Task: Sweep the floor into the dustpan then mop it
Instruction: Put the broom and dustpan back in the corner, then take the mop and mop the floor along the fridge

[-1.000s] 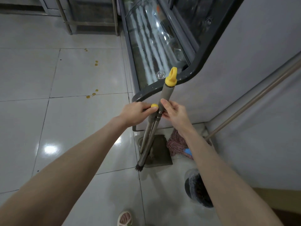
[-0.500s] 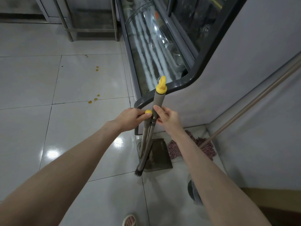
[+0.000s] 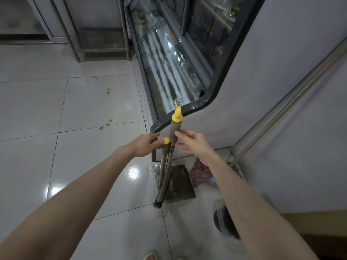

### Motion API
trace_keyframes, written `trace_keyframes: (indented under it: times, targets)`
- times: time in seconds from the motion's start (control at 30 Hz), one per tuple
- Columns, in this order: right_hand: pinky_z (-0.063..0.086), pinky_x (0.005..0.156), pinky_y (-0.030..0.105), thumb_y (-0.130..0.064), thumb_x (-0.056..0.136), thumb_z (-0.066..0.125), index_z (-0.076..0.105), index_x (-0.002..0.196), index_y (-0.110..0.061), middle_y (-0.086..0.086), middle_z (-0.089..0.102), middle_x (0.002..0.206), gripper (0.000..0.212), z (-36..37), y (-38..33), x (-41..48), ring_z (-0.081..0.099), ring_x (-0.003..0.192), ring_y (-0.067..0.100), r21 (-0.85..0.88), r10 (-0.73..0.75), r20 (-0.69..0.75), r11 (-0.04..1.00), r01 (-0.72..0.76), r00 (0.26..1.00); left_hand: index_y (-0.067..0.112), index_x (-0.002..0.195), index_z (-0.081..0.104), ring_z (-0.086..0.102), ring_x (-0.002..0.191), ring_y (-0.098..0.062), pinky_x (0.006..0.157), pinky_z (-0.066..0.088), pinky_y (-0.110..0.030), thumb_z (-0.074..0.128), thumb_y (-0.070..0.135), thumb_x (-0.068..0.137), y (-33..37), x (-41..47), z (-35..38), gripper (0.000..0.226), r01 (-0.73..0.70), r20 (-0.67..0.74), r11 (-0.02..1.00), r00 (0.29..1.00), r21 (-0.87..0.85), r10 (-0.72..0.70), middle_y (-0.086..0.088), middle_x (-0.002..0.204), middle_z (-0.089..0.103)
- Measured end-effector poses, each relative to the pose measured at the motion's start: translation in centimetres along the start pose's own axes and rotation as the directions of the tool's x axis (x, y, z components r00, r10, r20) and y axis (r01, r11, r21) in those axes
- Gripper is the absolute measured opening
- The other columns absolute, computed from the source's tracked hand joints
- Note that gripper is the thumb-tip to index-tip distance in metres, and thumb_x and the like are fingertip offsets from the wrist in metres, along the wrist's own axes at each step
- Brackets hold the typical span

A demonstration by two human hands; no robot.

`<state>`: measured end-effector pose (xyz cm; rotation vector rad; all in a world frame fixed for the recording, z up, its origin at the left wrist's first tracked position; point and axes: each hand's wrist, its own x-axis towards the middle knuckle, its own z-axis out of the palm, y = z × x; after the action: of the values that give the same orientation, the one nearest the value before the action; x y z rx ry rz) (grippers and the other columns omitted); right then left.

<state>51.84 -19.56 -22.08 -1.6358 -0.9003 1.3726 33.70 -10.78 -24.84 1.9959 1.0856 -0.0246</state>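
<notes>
broom [image 3: 176,127] is standing near upright with a slight lean. its grey handle is carrying a yellow hanging-loop cap [image 3: 176,115], and its dark bristles [image 3: 157,204] are resting on the white tiled floor [image 3: 37,109] at the front corner of the dark dustpan [image 3: 180,186]. the dustpan handle [image 3: 162,166], topped by a round yellow cap [image 3: 166,141], is rising just beside the broom handle.

right hand [image 3: 195,144] is hovering just right of the broom handle, fingers spread and straight, gripping nothing; its uppermost fingertip is lying at the handle, contact uncertain. left hand [image 3: 145,145] is reaching in from the left, fingertips lying at the round yellow cap; whether it is pinching the cap cannot be told.

pink string mop head [image 3: 200,175] is lying just right of the dustpan, its pole [image 3: 281,109] leaning along the grey wall [image 3: 300,166]. yellow crumbs [image 3: 105,126] are lying on the tiles, well left of both hands.
</notes>
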Motion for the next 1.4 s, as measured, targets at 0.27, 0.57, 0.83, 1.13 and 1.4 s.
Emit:
trace_keyframes:
  times: [0.27,0.57,0.83,1.13,1.4]
  targets:
    - [0.052,0.089,0.039,-0.041,0.089,0.062,0.061,0.098,-0.025,0.005,0.063,0.103,0.019,-5.3,-6.6,-2.9,0.066,0.092,0.021,-0.009,-0.11,-0.193,0.994,0.11,0.975,0.007,0.138,0.046,0.051,0.123,-0.024,0.105,0.037,-0.035,0.039,0.038,0.1,7.5,-2.0,-7.7,0.05,-0.104,-0.261,0.989,0.962,-0.103,0.074,-0.01,0.135,0.054]
    - [0.05,0.068,0.031,-0.036,0.092,0.058,0.059,0.084,-0.019,0.011,0.061,0.091,0.018,-17.4,-16.8,-7.3,0.062,0.074,0.022,-0.025,-0.263,-0.432,0.96,0.28,0.863,0.012,0.136,0.049,0.056,0.113,-0.018,0.102,0.044,-0.038,0.043,0.043,0.097,26.0,0.5,-11.7,0.05,-0.372,-0.306,0.928,0.882,0.014,0.358,-0.004,0.126,0.058]
    - [0.049,0.062,0.028,-0.033,0.093,0.058,0.06,0.085,-0.015,0.013,0.061,0.09,0.02,-31.9,-20.9,-11.2,0.062,0.068,0.02,-0.081,-0.354,-0.578,0.921,0.38,0.735,0.008,0.125,0.057,0.062,0.09,-0.015,0.069,0.046,-0.023,0.049,0.038,0.096,41.2,8.5,-8.1,0.043,-0.521,-0.325,0.851,0.817,-0.063,0.476,-0.008,0.107,0.066]
    - [0.052,0.071,0.032,-0.035,0.093,0.058,0.061,0.09,-0.01,0.016,0.062,0.092,0.026,-44.0,-19.5,-10.9,0.065,0.078,0.026,-0.029,-0.274,-0.689,0.935,0.352,0.671,0.008,0.127,0.055,0.064,0.096,-0.02,0.068,0.045,-0.02,0.049,0.037,0.096,48.4,17.3,-1.3,0.043,-0.525,-0.219,0.843,0.841,-0.117,0.494,-0.011,0.108,0.067]
    - [0.053,0.082,0.04,-0.037,0.093,0.057,0.061,0.087,-0.016,0.016,0.063,0.095,0.023,-50.8,-17.4,-4.0,0.066,0.082,0.026,0.005,-0.184,-0.722,0.963,0.27,0.667,0.009,0.129,0.053,0.064,0.093,-0.02,0.068,0.046,-0.022,0.049,0.04,0.096,50.6,28.4,2.5,0.045,-0.439,-0.094,0.881,0.899,-0.178,0.429,-0.012,0.112,0.064]
